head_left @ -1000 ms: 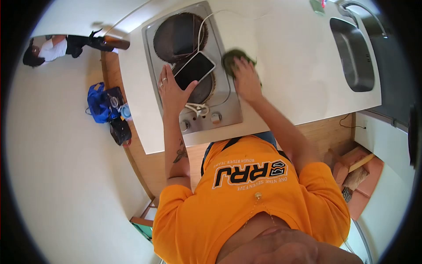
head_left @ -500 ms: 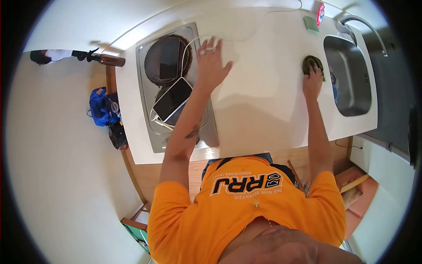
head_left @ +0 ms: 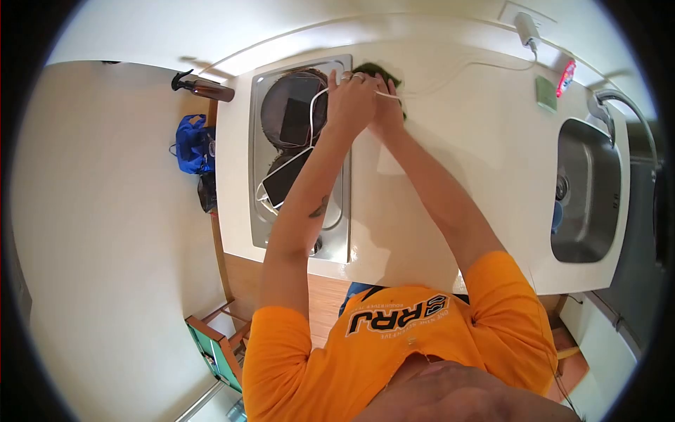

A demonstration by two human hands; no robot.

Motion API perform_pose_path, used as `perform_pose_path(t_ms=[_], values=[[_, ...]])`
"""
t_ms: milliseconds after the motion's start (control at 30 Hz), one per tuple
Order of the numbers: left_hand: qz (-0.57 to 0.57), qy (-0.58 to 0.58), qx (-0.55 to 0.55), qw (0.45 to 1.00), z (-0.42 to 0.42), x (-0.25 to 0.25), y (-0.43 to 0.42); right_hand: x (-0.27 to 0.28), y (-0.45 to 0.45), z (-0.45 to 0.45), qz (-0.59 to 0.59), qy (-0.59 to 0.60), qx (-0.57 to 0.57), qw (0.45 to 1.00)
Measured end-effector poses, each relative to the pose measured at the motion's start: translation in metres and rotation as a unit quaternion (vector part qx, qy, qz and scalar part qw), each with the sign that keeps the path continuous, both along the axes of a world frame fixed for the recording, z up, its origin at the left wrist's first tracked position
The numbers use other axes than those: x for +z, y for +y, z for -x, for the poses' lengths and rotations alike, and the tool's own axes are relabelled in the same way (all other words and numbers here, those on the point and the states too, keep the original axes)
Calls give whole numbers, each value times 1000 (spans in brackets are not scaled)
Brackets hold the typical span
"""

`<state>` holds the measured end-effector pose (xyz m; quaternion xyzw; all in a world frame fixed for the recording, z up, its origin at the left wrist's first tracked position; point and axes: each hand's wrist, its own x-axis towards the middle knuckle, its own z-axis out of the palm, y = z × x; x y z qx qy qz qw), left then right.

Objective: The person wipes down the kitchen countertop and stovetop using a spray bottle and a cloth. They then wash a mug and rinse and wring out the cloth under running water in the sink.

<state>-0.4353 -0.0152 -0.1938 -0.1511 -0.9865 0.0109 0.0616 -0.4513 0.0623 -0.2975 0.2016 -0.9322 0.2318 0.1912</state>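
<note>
My left hand (head_left: 351, 100), with rings on its fingers, is closed on a white cable (head_left: 313, 116) above the counter, just right of the hob (head_left: 340, 232). Right beside it, my right hand (head_left: 387, 112) presses on a dark green cloth (head_left: 383, 72); its fingers are partly hidden behind my left hand. The cable runs down to a white-edged phone (head_left: 287, 179) on the lower hotplate, partly covered by my left forearm. A dark phone-like slab (head_left: 299, 111) lies on the upper hotplate (head_left: 273, 105).
A steel sink (head_left: 589, 211) with a faucet (head_left: 606, 112) is at the right. Behind it are a green pad (head_left: 545, 95), a red and white packet (head_left: 565, 79) and a plugged-in white charger (head_left: 526, 32). A brown spray bottle (head_left: 211, 90) stands past the hob's left side.
My right hand and the cloth came back left from beside the sink to near the hob. My left hand took hold of the cable. The view shifted, showing the charger.
</note>
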Motion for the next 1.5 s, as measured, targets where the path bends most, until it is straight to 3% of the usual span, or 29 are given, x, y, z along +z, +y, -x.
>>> perform_pose_path(t_ms=[100,167,300,367,400,467,567,633,800,1067,1133,1500], values=[[-78,55,26,995,-24,18,-24,-1,-14,52,-63,3,-38,997],[-85,-59,55,993,-45,31,-38,-9,-4,64,-40,17,-35,998],[-82,-89,63,991,-83,26,-68,-14,63,66,-142,38,-162,976],[-157,-106,77,979,-99,23,-79,-14,106,66,-110,36,-214,970],[-111,-127,101,980,-108,17,-89,-14,125,70,-103,41,-233,966],[-130,-139,121,974,-129,14,-105,-13,141,69,-101,46,-265,958],[-135,-163,167,963,-155,7,-129,-8,131,63,-117,52,-235,964],[-81,-229,205,948,-169,6,-140,-8,117,53,-115,51,-199,972],[-122,-182,145,965,-165,-3,-154,-6,99,23,-93,41,-116,988],[-127,-120,107,979,-156,4,-133,2,100,-2,-71,16,-74,995],[-248,-95,132,955,-146,4,-107,2,101,-6,-65,10,-66,996],[-273,-27,314,909,-104,-49,-21,4,110,-19,-24,1,-20,1000]])
